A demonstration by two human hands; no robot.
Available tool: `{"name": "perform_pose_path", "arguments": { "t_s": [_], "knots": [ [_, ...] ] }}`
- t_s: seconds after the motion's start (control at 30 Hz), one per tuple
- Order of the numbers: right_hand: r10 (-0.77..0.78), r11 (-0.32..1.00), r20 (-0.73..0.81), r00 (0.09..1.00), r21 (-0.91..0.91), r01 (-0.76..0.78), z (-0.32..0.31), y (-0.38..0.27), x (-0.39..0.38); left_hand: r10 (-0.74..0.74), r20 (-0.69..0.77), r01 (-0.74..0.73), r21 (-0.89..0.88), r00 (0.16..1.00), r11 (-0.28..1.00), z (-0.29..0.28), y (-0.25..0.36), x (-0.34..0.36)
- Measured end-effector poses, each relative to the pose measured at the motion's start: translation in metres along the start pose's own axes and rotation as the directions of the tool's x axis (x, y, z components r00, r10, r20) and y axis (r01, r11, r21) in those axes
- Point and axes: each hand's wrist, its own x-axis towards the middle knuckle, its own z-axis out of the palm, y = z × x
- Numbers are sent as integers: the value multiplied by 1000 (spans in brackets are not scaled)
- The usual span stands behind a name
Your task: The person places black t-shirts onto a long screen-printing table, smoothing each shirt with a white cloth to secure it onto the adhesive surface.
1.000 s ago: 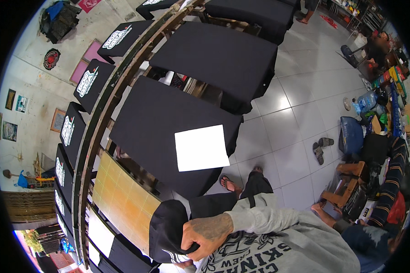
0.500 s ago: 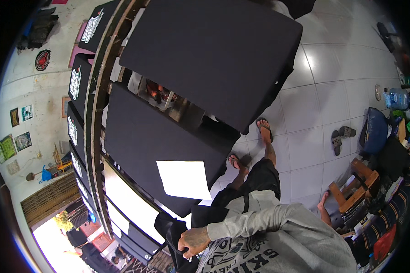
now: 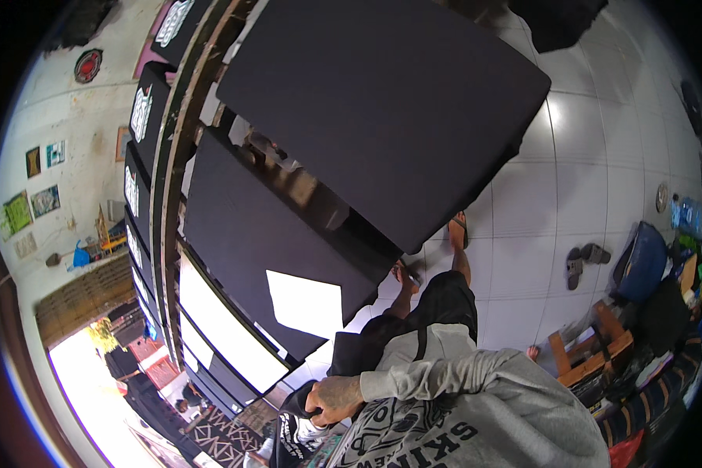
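Observation:
My right hand (image 3: pixel 337 401) reaches across my body to the left, its fingers curled round a bunch of black cloth (image 3: pixel 295 402). White printing shows on black fabric just below that hand. My left hand is not in view. Ahead of me, a black fabric-covered board (image 3: pixel 277 226) carries a bright white rectangle (image 3: pixel 305 303) near its closest corner. A larger black-covered board (image 3: pixel 390 117) stands beyond it, with a gap between the two.
A long wooden rail (image 3: pixel 164 179) runs along the boards' left ends. More black boards with white prints (image 3: pixel 141 113) line its far side. A bright white board (image 3: pixel 226 327) lies to the left. Slippers (image 3: pixel 576 267), a wooden frame (image 3: pixel 593 343) and a blue bag (image 3: pixel 646 261) are on the tiled floor.
My view has shifted. The black cloth in my right hand now hangs lower, and fabric with white printing shows below it. The hand keeps its grip.

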Motion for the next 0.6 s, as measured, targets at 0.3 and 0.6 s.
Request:
{"name": "perform_pose_path", "arguments": {
  "t_s": [0.3, 0.6],
  "knots": [
    [69, 668, -47, 996, -740, -81, 47, 7, 39, 86, -201, -105, -87, 976, 991, -97, 12, -68],
    [203, 963, 307, 930, -232, -134, 184, -51, 162, 194, 161, -237, 317, 968, 918, -261, -56, -61]
  ]
}}
